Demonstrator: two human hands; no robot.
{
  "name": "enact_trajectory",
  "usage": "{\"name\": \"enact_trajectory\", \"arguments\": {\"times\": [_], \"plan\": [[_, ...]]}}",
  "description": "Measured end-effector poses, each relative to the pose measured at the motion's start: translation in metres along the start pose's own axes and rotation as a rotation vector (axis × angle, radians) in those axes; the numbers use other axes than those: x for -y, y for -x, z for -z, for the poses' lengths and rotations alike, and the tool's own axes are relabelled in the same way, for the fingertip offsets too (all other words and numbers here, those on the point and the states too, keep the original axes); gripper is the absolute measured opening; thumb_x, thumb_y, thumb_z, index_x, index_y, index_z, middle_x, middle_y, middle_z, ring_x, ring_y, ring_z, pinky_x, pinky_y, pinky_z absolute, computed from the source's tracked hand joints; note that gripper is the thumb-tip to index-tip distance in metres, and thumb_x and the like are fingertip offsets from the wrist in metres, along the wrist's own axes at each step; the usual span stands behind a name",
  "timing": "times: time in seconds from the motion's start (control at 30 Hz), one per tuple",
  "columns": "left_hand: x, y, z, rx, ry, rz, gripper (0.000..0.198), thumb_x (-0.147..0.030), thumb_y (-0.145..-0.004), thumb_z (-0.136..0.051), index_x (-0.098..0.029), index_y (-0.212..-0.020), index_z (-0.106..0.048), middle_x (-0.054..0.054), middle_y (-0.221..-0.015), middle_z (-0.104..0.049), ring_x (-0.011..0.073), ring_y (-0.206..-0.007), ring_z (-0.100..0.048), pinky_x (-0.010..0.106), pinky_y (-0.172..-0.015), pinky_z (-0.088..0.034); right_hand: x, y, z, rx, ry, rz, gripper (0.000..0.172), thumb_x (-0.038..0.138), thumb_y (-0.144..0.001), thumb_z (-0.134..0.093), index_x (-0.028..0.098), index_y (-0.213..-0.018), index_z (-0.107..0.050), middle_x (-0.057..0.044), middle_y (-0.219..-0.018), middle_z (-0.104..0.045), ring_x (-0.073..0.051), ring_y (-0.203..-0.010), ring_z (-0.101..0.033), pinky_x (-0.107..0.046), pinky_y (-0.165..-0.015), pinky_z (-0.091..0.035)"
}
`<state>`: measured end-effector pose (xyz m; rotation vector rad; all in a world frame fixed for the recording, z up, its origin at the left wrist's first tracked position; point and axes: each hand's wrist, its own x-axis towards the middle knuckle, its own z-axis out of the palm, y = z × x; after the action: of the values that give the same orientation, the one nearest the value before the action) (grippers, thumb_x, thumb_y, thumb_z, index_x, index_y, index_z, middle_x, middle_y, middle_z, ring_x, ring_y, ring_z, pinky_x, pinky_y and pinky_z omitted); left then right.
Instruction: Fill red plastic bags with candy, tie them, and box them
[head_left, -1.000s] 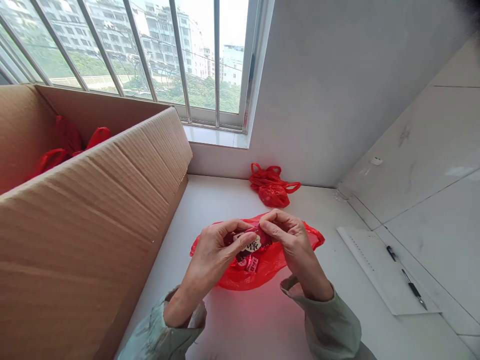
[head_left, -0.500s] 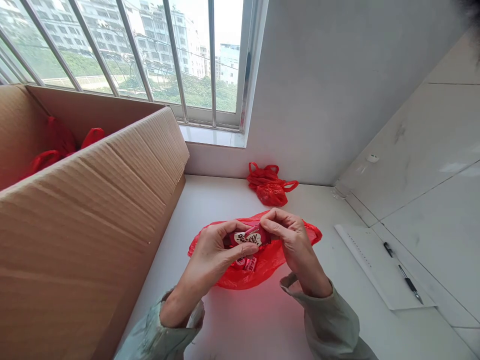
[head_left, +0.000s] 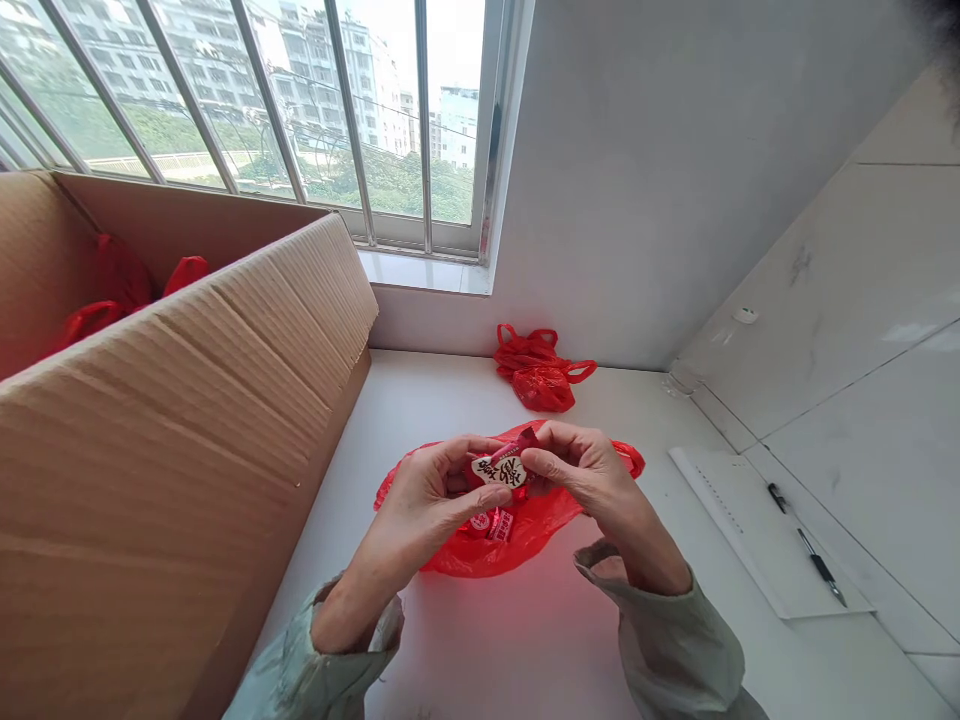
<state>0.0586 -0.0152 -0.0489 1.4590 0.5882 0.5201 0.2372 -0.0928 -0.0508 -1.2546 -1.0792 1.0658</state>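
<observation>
Both hands meet over an open red plastic bag (head_left: 480, 548) that lies on the white counter (head_left: 525, 640). My left hand (head_left: 427, 495) and my right hand (head_left: 581, 470) pinch a small red packet with a white heart label (head_left: 501, 468) between thumbs and fingertips, just above the bag. Inside the bag lie a few small red and white wrapped sweets (head_left: 491, 524). Pale green sleeves cover both wrists.
A large open cardboard box (head_left: 187, 400) fills the left side, with red bags (head_left: 112, 300) inside. A knotted red bag (head_left: 541, 375) lies near the back wall. A white sheet (head_left: 750, 530) with a black pen (head_left: 806, 548) lies at the right. A barred window is behind.
The packet has been turned so its white heart label faces up, and both hands have lifted slightly. The right wrist has swung outward to the right.
</observation>
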Motion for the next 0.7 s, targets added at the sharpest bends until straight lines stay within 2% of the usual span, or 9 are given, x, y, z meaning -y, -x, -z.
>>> {"name": "enact_trajectory", "arguments": {"times": [0.1, 0.2, 0.37, 0.43, 0.57, 0.63, 0.7], "plan": [[0.0008, 0.0009, 0.0005, 0.023, 0.002, 0.011, 0.034, -0.031, -0.077, -0.077, -0.017, -0.107, -0.069, 0.004, -0.088, -0.072, 0.0195, -0.079, -0.07, 0.029, -0.073, -0.056, 0.001, 0.0002, -0.0001, -0.035, -0.014, -0.003, 0.027, 0.043, -0.079, -0.074, 0.019, -0.071, -0.063, 0.003, -0.067, -0.063, -0.011, -0.058, -0.057, -0.023, -0.054, -0.046], [0.0008, 0.001, -0.0007, 0.009, 0.023, 0.024, 0.035, -0.031, -0.076, -0.077, -0.018, -0.108, -0.068, 0.002, -0.084, -0.073, 0.0187, -0.074, -0.07, 0.029, -0.07, -0.057, 0.0023, -0.0002, -0.0013, -0.054, 0.0, 0.012, 0.028, 0.042, -0.077, -0.075, 0.019, -0.069, -0.064, 0.003, -0.064, -0.061, -0.01, -0.056, -0.055, -0.022, -0.053, -0.045], [0.0008, 0.0003, -0.0001, 0.007, 0.008, 0.005, 0.031, -0.029, -0.078, -0.075, -0.019, -0.106, -0.069, 0.005, -0.091, -0.075, 0.0212, -0.082, -0.071, 0.03, -0.076, -0.057, -0.0016, -0.0041, -0.0008, -0.07, -0.021, 0.04, 0.03, 0.042, -0.078, -0.074, 0.018, -0.065, -0.061, 0.003, -0.06, -0.06, -0.01, -0.052, -0.053, -0.022, -0.051, -0.045], [0.0012, 0.0001, 0.0021, 0.014, -0.028, 0.013, 0.03, -0.031, -0.079, -0.074, -0.019, -0.107, -0.069, 0.005, -0.088, -0.074, 0.0222, -0.082, -0.071, 0.031, -0.075, -0.057, -0.0039, -0.0052, 0.0011, -0.061, -0.013, 0.039, 0.03, 0.043, -0.08, -0.073, 0.018, -0.067, -0.061, 0.003, -0.061, -0.06, -0.01, -0.053, -0.054, -0.023, -0.053, -0.045], [0.0013, 0.0005, 0.0045, 0.018, -0.051, 0.011, 0.025, -0.039, -0.085, -0.068, -0.018, -0.097, -0.069, 0.004, -0.08, -0.073, 0.0213, -0.077, -0.07, 0.03, -0.072, -0.055, -0.0041, -0.0043, 0.0017, -0.033, -0.013, 0.028, 0.029, 0.045, -0.082, -0.071, 0.019, -0.074, -0.062, 0.003, -0.067, -0.062, -0.01, -0.057, -0.057, -0.023, -0.057, -0.048], [-0.0004, 0.0016, 0.0032, 0.005, -0.057, -0.028, 0.025, -0.041, -0.086, -0.066, -0.018, -0.094, -0.069, 0.004, -0.082, -0.074, 0.0197, -0.074, -0.069, 0.028, -0.069, -0.054, -0.0022, -0.0029, -0.0009, -0.007, -0.031, 0.026, 0.026, 0.045, -0.081, -0.071, 0.02, -0.082, -0.064, 0.001, -0.075, -0.066, -0.012, -0.065, -0.06, -0.024, -0.06, -0.049], [-0.0038, 0.0041, 0.0011, -0.034, -0.164, -0.085, 0.022, -0.04, -0.088, -0.064, -0.019, -0.093, -0.07, 0.003, -0.082, -0.074, 0.0188, -0.072, -0.068, 0.027, -0.066, -0.053, 0.0002, -0.0015, -0.003, 0.015, -0.018, 0.027, 0.024, 0.043, -0.081, -0.071, 0.02, -0.087, -0.065, -0.001, -0.082, -0.068, -0.014, -0.073, -0.062, -0.025, -0.065, -0.051]]}}
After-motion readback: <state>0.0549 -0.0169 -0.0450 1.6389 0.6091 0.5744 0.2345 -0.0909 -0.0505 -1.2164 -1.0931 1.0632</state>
